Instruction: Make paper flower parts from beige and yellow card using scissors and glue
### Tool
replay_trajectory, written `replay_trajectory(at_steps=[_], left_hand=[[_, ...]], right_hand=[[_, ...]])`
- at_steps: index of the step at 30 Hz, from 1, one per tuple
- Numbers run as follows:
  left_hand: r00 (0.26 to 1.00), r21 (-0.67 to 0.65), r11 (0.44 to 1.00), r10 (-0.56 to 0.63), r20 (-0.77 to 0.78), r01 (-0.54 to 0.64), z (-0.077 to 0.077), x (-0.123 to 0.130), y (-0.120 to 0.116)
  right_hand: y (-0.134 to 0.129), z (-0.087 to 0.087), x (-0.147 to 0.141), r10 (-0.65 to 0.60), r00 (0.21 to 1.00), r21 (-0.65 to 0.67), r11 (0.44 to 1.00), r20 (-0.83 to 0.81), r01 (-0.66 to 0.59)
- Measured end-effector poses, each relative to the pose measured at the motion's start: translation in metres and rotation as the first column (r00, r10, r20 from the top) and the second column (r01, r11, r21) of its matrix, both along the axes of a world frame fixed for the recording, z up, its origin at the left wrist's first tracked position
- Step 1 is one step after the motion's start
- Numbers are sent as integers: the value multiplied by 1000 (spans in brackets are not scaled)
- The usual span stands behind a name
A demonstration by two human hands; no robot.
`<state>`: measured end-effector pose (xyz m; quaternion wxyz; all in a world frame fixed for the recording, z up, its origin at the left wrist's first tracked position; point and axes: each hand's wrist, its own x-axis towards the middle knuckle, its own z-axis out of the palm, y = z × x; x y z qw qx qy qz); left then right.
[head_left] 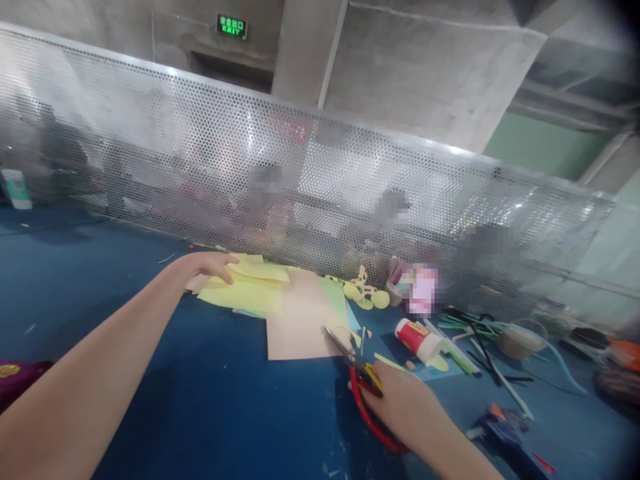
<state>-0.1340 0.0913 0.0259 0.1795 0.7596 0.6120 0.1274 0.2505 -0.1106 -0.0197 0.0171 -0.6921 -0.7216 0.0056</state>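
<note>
My left hand (pixel 214 265) reaches far out over the yellow paper sheets (pixel 240 291), its fingers closed at the edge of the upper sheet. In my right hand (pixel 395 400) is a pair of scissors (pixel 357 373) with red handles, the blades pointing up and left over the pale pink paper (pixel 303 320). Green and light blue sheets show from beneath the pink one. Thin yellow paper scraps lie near the scissor tips.
A perforated metal screen (pixel 210 160) borders the blue table (pixel 210 393). Right of the paper are a red-and-white bottle (pixel 417 340), yellow cutouts (pixel 367 293), pipe cleaners (pixel 485 360) and a dark blue glue gun (pixel 510 437). Blurred people show behind the screen.
</note>
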Motion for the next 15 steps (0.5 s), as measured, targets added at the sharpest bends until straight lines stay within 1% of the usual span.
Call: replay_trajectory(at_steps=[3,5,7,8,9,10,11,12,13,14,15], left_hand=[[992,49,995,85,93,-90,3,0,0],[979,139,981,110,174,-135,10,10,-5],[965,185,974,83,247,-131,21,28,-13],[954,201,975,26,298,-90,27,39,-18],[895,201,979,-74,440,-17,34,52,-25],[796,191,978,-183,577,86,41,65,-33],[667,179,962,-272,694,206,48,78,-42],[538,176,935,-323,779,307,55,91,-52],[424,190,901,-359,832,390,61,103,-63],[333,216,873,-380,863,438,65,114,-72],[276,224,851,-386,880,474,68,123,-80]], right_hand=[[8,-8,6,-38,999,25,999,23,37],[9,-10,9,-43,998,59,997,46,40],[9,-10,11,-47,997,94,995,63,41],[10,-8,11,-49,997,124,991,52,43],[10,-7,13,-44,999,169,985,17,41],[11,-5,14,-29,998,227,973,-50,39],[12,-2,16,6,989,291,956,-150,38],[13,1,18,60,959,352,935,-279,44],[14,5,20,128,896,399,915,-425,59],[15,9,21,198,794,421,904,-575,79],[15,13,22,256,651,414,905,-715,98]])
